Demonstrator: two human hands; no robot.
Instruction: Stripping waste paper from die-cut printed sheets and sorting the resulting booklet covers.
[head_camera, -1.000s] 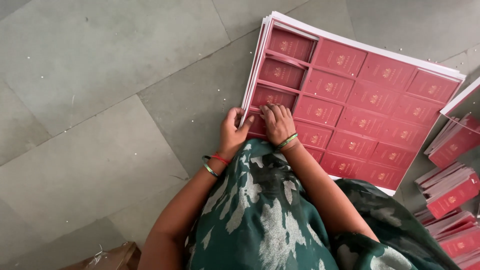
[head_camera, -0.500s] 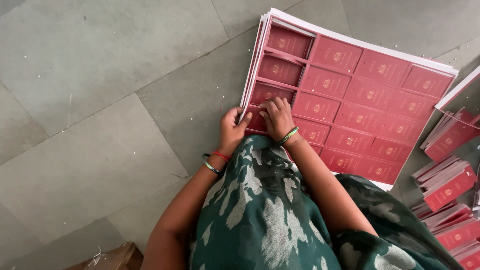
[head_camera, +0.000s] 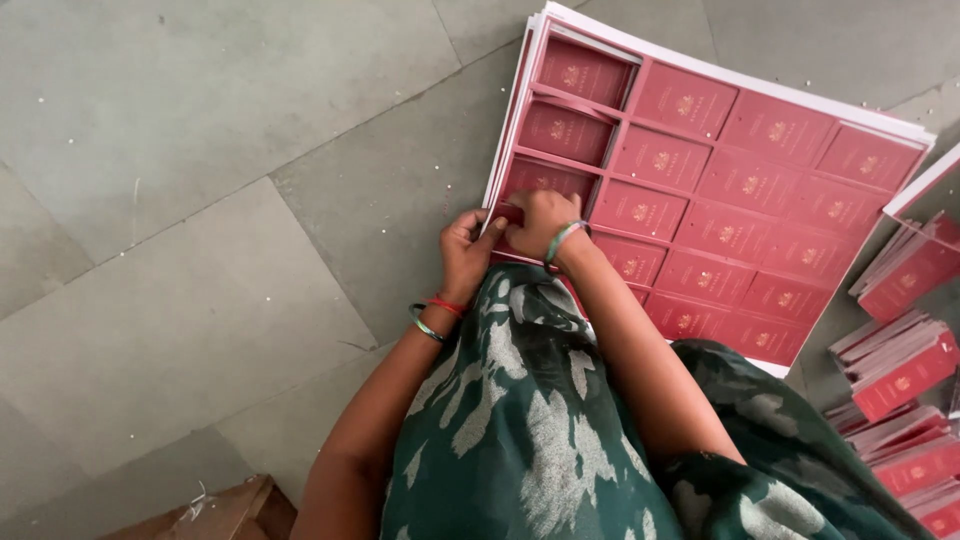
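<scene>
Sheets: a stack of large printed sheets (head_camera: 700, 170) lies flat on the floor, white edges showing along its top and left sides; the top sheet is a grid of dark red rectangular cards, each with a small gold emblem.
Card: one red card (head_camera: 512, 215) at the sheet's near left corner sits between the two hands, mostly covered by them.
Left hand: the left hand (head_camera: 467, 255) is at the stack's left edge, thumb up against the corner card, fingers curled narrow; whether it pinches the card or only presses it cannot be told.
Right hand: the right hand (head_camera: 540, 218) lies on top of the sheet just beside the left hand, fingers bent down onto the same card; its grip is hidden under the knuckles.
Hands together: touching or nearly so, both over the corner of the stack closest to the person.
Wrists: bangles on both, green on the right, green and red on the left.
Left column: the cards above the hands (head_camera: 565, 130) look partly lifted from the sheet, with raised strips between them.
Loose cards: piles of separate red cards (head_camera: 900, 365) lie on the floor at the right, well apart from the hands.
Floor: grey stone slabs (head_camera: 200, 200).
Lap: green patterned cloth (head_camera: 520, 440) fills the foreground.
</scene>
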